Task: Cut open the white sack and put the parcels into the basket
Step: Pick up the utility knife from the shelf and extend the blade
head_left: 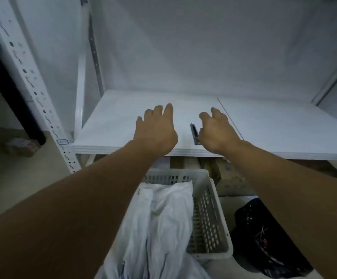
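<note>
Over shelf point(123, 121) — both hands point(155, 129), cutter point(194, 133) between.

The lower end of the white sack point(159, 228) is cut off by the bottom edge. The small dark tool point(194, 133) is partly covered by the right hand point(216, 131). Whatever lies under the shelf point(274, 127) is blurred and shadowed.

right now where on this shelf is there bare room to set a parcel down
Bare: the shelf right of the right hand, and its left end beyond the left hand. Crowded: between the hands, where the cutter lies.
</note>
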